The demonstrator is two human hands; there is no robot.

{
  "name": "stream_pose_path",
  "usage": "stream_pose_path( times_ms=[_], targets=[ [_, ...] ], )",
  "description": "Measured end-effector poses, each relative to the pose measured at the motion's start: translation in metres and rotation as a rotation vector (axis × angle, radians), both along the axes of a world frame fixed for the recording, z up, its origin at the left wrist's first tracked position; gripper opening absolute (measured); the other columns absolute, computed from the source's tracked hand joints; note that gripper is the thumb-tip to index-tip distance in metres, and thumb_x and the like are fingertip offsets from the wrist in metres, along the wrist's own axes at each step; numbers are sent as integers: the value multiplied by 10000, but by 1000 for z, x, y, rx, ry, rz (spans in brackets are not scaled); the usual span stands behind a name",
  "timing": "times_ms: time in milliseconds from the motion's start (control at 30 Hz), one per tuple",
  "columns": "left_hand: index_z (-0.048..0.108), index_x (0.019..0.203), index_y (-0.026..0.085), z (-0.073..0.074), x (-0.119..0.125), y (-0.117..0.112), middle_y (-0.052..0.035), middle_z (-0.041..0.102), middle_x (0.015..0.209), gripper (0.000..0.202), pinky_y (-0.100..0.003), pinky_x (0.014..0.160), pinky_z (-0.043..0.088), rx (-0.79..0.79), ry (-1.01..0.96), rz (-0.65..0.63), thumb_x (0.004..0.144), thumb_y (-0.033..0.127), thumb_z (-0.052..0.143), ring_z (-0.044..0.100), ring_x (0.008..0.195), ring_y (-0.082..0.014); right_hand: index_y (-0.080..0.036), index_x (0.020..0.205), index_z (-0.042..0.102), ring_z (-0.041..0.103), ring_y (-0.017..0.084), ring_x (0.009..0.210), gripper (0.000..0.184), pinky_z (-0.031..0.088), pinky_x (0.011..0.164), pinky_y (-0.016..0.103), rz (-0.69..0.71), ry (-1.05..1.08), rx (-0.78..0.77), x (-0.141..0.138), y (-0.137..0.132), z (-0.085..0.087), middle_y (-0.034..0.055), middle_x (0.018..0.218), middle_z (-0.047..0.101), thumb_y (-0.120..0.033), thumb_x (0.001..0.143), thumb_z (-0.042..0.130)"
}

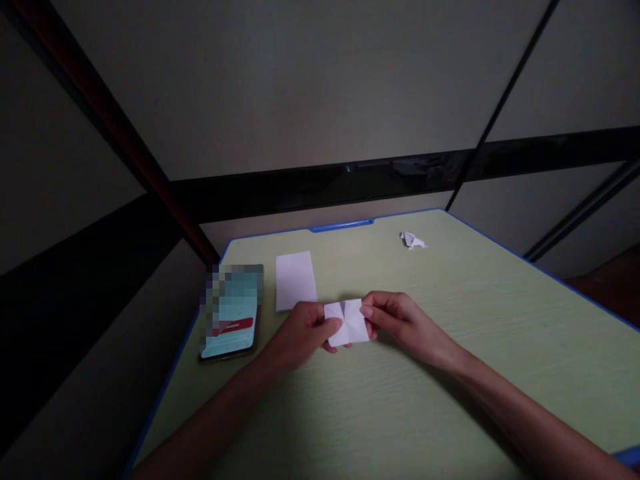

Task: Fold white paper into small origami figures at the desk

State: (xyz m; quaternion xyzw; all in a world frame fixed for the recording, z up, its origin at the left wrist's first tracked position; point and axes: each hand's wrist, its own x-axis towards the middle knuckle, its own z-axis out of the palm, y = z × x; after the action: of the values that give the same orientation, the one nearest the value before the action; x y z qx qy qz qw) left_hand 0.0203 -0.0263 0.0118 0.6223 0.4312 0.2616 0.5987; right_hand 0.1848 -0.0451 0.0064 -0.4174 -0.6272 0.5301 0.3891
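Note:
A small folded piece of white paper (354,325), creased across its face, is held up between my two hands just above the table. My left hand (311,328) grips its left side, thumb on the front face and fingers behind. At the upper right edge, my right hand (395,319) pinches the paper between thumb and fingers. Just behind my left hand lies a stack of white paper sheets (295,280). Farther back on the right rests a small folded paper figure (412,241), shaped somewhat like a frog.
A phone (231,320) with a lit, partly blurred screen lies at the table's left edge. The pale green table (480,293) has a blue rim and a blue strip (343,226) at its back edge. Behind it stand large panels (310,93) with a dark band.

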Motion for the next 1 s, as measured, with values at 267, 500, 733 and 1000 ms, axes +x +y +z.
stream_pose_path(
  times_ms=[267,500,733,1000],
  targets=[
    [605,611,108,6,4,-9,2,565,567,78,-198,488,347,93,52,23,602,178,573,501,552,-122,-177,638,438,367,108,537,169,287,474,236,-9,-120,100,0,-5,0,-33,593,405,-236,776,516],
    [525,474,128,5,3,-12,56,391,416,241,-193,414,221,187,77,183,667,267,565,335,419,-68,-186,736,417,412,112,560,112,314,489,239,24,-25,84,-4,-10,0,-32,624,438,-238,812,481],
    [600,554,121,-6,8,-14,24,533,497,185,-192,467,320,-39,-240,404,625,290,626,434,485,-81,-246,835,299,471,88,538,358,334,455,204,-80,300,77,-11,-8,-11,-61,672,494,-156,698,617],
    [614,627,111,-5,7,-14,15,563,526,145,-195,487,324,-132,-220,218,608,251,649,460,490,-83,-181,682,525,492,117,578,66,390,536,260,-189,146,214,-1,-4,2,-7,636,536,-183,726,574]
  ],
)
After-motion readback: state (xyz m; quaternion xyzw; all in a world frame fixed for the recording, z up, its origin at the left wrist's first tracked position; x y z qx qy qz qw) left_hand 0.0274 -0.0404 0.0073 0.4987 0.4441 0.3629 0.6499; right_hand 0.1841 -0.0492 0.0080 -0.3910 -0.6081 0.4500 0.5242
